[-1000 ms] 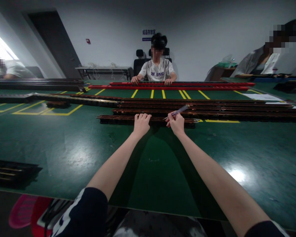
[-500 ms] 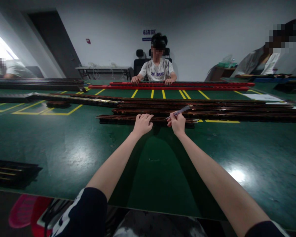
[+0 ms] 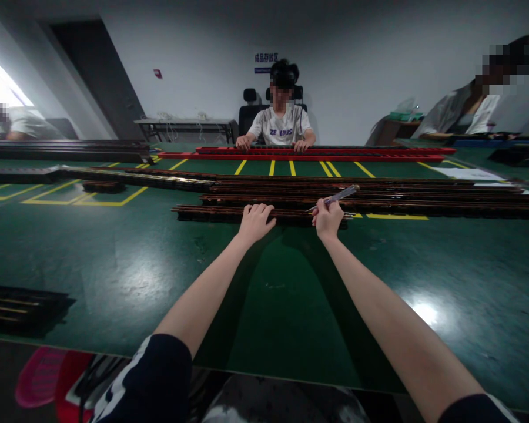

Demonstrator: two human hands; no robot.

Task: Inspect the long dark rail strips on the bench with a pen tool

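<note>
A short black rail with copper-coloured strips (image 3: 207,213) lies crosswise on the green table. My left hand (image 3: 256,223) bends its fingers over the middle of this rail and holds it, thumb toward the right. In my right hand (image 3: 328,218), closed in a pinch, is a slim screwdriver with a clear handle (image 3: 347,192). Its handle points up and to the right, and its thin tip points down-left at the rail; whether the tip touches cannot be made out.
Longer copper-striped rails (image 3: 401,197) lie just behind. Red rails (image 3: 357,157) stretch along the far side, before a seated person (image 3: 284,120). More dark rails (image 3: 22,308) lie near left. A pink stool (image 3: 39,376) stands below the table's front edge.
My right hand has moved a little to the right along the rail with the screwdriver. My left hand stays almost where it was.
</note>
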